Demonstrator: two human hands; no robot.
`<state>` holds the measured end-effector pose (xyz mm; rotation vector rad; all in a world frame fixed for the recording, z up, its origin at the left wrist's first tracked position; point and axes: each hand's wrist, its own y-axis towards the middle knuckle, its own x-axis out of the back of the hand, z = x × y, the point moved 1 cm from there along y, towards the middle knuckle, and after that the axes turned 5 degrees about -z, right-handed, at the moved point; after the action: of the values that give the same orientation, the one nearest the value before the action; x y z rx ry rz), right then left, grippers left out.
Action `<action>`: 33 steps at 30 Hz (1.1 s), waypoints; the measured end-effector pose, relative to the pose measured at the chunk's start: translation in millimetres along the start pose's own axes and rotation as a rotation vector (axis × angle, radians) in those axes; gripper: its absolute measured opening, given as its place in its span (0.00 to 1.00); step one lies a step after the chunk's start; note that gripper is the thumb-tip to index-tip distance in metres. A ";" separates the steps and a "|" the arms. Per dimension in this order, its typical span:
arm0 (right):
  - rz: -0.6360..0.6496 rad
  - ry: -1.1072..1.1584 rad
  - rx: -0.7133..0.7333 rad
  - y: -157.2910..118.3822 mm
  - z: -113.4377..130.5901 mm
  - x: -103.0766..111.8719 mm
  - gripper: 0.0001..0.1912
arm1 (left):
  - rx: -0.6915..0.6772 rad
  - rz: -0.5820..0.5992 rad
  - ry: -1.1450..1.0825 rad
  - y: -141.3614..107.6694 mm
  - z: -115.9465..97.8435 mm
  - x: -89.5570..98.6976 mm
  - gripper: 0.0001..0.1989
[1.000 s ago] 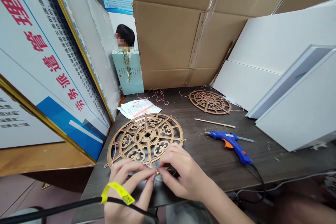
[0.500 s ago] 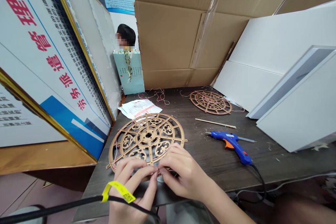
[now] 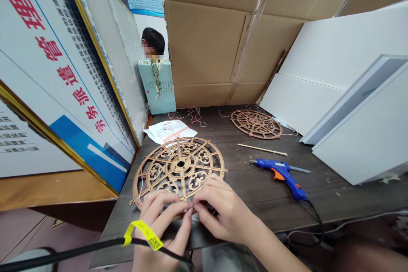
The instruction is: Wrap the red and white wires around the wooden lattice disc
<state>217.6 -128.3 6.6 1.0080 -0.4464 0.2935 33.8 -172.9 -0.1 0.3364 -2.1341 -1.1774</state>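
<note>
A round, laser-cut wooden lattice wheel (image 3: 180, 164) lies near the front of the table, its near rim partly covered by my fingers. My left hand (image 3: 164, 221) is closed at that rim, thumb and forefinger pinched. Against it, my right hand (image 3: 219, 208) pinches too, the fingertips of both hands nearly meeting. What sits between the fingertips is too small and hidden to make out. A thin red and white wire (image 3: 142, 178) runs along the wheel's left rim towards my left hand. A black cable (image 3: 79, 251) with a yellow tag (image 3: 143, 233) passes across my left hand.
Right of the wheel lie a blue hot glue gun (image 3: 282, 170) and a thin wooden stick (image 3: 262, 149). Farther back are a second wooden wheel (image 3: 256, 124), loose wires (image 3: 195, 117) and a crumpled paper (image 3: 165, 131). Cardboard (image 3: 207, 51) and white panels (image 3: 360, 136) enclose the table; a person's head shows behind.
Hardly anything differs. Both hands keep their pinch at the near rim, and the view has shifted very slightly.
</note>
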 end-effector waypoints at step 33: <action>-0.012 0.010 -0.032 -4.1 -3.0 -0.6 0.05 | 0.018 -0.012 0.001 6.6 -4.1 3.9 0.09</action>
<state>219.6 -127.9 1.9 0.9768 -0.4341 0.2795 34.2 -173.8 8.5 0.3579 -2.1459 -1.1655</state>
